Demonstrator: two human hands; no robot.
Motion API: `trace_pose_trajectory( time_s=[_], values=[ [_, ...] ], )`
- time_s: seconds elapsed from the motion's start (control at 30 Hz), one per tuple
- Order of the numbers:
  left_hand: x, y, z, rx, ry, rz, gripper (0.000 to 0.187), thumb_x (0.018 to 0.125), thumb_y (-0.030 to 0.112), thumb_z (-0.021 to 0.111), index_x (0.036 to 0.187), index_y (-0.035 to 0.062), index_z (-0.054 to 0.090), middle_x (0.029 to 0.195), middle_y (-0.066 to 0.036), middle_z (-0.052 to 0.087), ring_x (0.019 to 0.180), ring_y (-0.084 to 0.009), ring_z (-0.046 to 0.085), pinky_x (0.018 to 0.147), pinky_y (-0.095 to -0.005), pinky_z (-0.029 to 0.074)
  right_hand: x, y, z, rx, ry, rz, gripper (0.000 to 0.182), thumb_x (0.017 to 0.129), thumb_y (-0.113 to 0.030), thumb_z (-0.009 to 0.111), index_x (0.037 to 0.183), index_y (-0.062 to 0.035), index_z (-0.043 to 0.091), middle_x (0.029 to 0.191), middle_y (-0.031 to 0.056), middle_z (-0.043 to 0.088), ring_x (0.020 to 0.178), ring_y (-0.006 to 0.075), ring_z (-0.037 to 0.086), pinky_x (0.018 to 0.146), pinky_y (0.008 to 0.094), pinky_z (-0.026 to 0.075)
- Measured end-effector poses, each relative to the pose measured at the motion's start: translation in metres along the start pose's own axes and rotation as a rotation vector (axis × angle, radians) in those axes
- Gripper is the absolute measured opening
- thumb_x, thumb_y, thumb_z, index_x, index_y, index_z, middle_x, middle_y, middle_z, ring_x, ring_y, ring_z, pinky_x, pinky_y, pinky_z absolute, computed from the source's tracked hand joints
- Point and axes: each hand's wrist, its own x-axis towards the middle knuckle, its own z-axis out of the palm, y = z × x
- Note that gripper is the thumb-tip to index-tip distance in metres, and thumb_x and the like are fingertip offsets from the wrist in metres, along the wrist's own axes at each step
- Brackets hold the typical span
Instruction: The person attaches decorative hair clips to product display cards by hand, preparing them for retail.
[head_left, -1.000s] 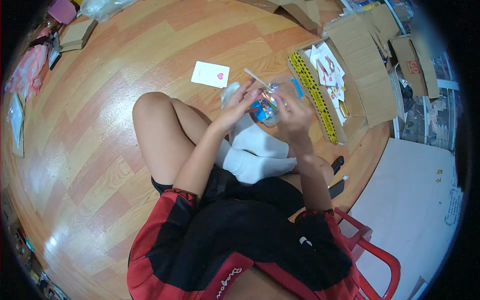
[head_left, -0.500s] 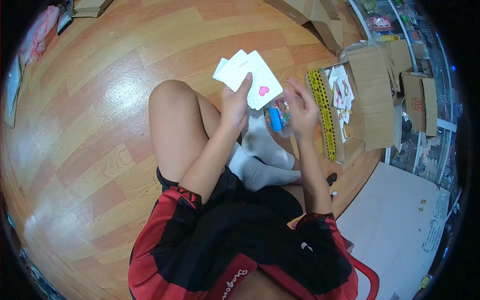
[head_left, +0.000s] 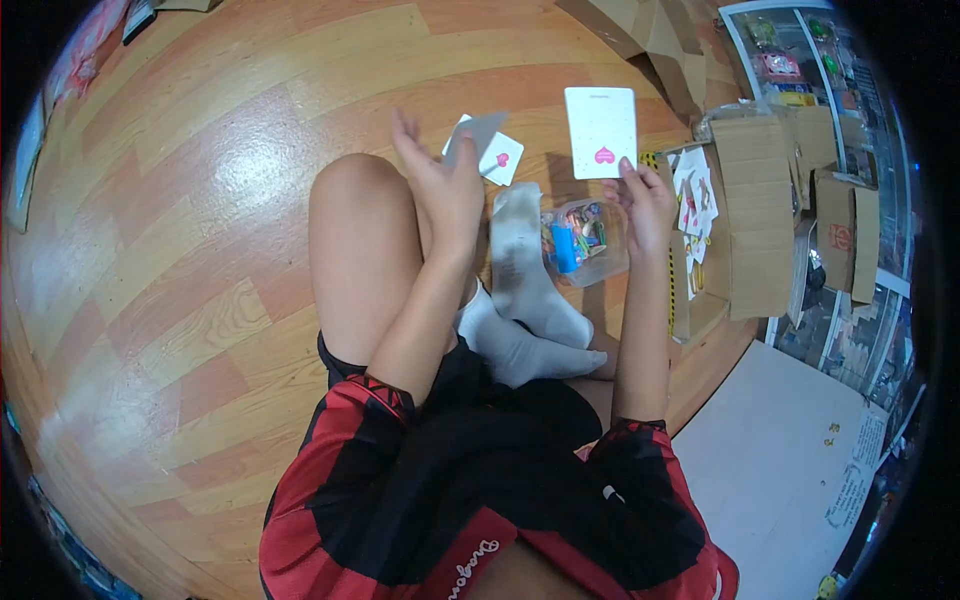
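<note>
Between its thumb and fingers my right hand (head_left: 645, 205) pinches the lower edge of a white card (head_left: 602, 130) with a pink heart. My left hand (head_left: 445, 190) has its thumb on a greyish, tilted card (head_left: 478, 138), while its other fingers stretch out to the left. Just behind that card, white cards with a pink heart (head_left: 503, 160) show; whether the left hand touches them I cannot tell. Below and between the hands is a clear plastic tub (head_left: 598, 262) of small colourful items, with a blue object (head_left: 565, 248) in it.
An open cardboard box (head_left: 755, 215) with yellow-black tape and white cut-outs (head_left: 695, 195) stands at the right. Behind it are glass shelves (head_left: 845, 130). A white board (head_left: 780, 440) lies at the lower right. My socked feet (head_left: 525, 290) are near the tub.
The bunch of cards has come apart. My right hand, empty before, now holds one card and is raised to the right. My left hand has moved left, its fingers spread.
</note>
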Motion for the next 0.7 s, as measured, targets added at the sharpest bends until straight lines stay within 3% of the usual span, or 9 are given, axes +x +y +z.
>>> trace_pose_trajectory(
  time_s=[0.03,0.1,0.23,0.3,0.33,0.43,0.53,0.67,0.7],
  values=[
    [-0.001,0.002,-0.001,-0.001,-0.008,-0.004,0.053,0.073,0.008,0.057,0.117,-0.0042,0.031,0.118,-0.019,0.036,0.111,-0.0224,0.035,0.08,-0.0307,0.039,-0.003,0.003,-0.002,0.001,-0.022,0.01,0.015,0.076,-0.013,0.057,0.081,0.0015,0.055,0.072,0.0085,0.058,0.062,0.0125,0.057,0.052,0.0201,0.045],
    [-0.002,0.008,-0.002,0.188,-0.044,0.172,0.052,0.074,0.005,0.05,0.118,-0.0048,0.026,0.123,-0.022,0.026,0.116,-0.0276,0.026,0.093,-0.0344,0.021,-0.011,0.008,-0.002,-0.036,-0.039,0.026,0.014,0.076,-0.013,0.057,0.081,0.0005,0.055,0.071,0.0069,0.058,0.061,0.0117,0.056,0.053,0.0201,0.044],
    [-0.006,0.006,-0.001,0.284,-0.073,0.2,0.045,0.074,0.007,0.052,0.114,-0.0054,0.035,0.116,-0.022,0.037,0.109,-0.0259,0.036,0.089,-0.0322,0.029,-0.018,0.019,0.003,-0.096,-0.094,0.058,0.016,0.076,-0.014,0.057,0.083,0.0008,0.056,0.07,0.0053,0.058,0.058,0.0086,0.054,0.051,0.0177,0.042],
    [-0.003,0.008,0.0,0.074,-0.294,0.028,0.037,0.074,0.014,0.056,0.103,-0.0064,0.046,0.098,-0.019,0.051,0.093,-0.022,0.05,0.078,-0.0298,0.038,-0.022,0.017,0.008,-0.142,-0.198,0.035,0.017,0.076,-0.015,0.058,0.083,0.0003,0.056,0.069,0.003,0.057,0.057,0.0063,0.051,0.05,0.0158,0.038],
    [-0.003,0.006,0.002,0.075,-0.298,0.033,0.037,0.074,0.014,0.056,0.103,-0.0064,0.046,0.098,-0.019,0.051,0.093,-0.022,0.05,0.078,-0.0298,0.038,-0.021,0.018,0.008,-0.137,-0.196,0.032,0.017,0.076,-0.015,0.058,0.083,0.0003,0.056,0.069,0.003,0.057,0.057,0.0063,0.051,0.05,0.0158,0.038],
    [-0.003,-0.005,0.004,0.08,-0.478,-0.142,0.037,0.074,0.027,0.06,0.092,-0.0054,0.054,0.072,-0.01,0.059,0.064,-0.0136,0.055,0.058,-0.0238,0.043,-0.016,0.019,0.008,-0.277,-0.441,-0.101,0.016,0.076,-0.014,0.057,0.083,0.0,0.056,0.068,0.0016,0.056,0.057,0.0054,0.049,0.052,0.0173,0.038],
    [0.003,0.001,-0.003,0.073,-0.598,-0.318,0.03,0.077,0.021,0.058,0.094,-0.0036,0.054,0.07,-0.007,0.058,0.058,-0.0085,0.053,0.05,-0.0189,0.04,-0.008,0.016,0.009,-0.422,-0.549,-0.04,0.016,0.077,-0.015,0.056,0.082,0.0001,0.055,0.069,0.0009,0.055,0.06,0.0055,0.048,0.053,0.0181,0.038],
    [0.007,0.004,-0.009,0.231,-0.629,-0.227,0.023,0.077,0.015,0.056,0.092,-0.0026,0.055,0.064,-0.005,0.057,0.053,-0.0064,0.051,0.043,-0.0175,0.037,0.013,0.027,0.03,-0.293,-0.487,-0.004,0.019,0.079,-0.017,0.053,0.085,0.0009,0.056,0.072,0.0026,0.056,0.062,0.0067,0.05,0.055,0.0187,0.039],
    [0.009,0.003,-0.01,0.183,-0.474,-0.194,0.02,0.076,0.013,0.056,0.088,-0.0033,0.055,0.059,-0.004,0.056,0.052,-0.0058,0.05,0.043,-0.017,0.035,0.021,0.033,0.036,-0.218,-0.39,0.002,0.021,0.08,-0.018,0.052,0.086,0.0011,0.056,0.073,0.0035,0.057,0.063,0.0071,0.051,0.056,0.0188,0.04]
  ],
)
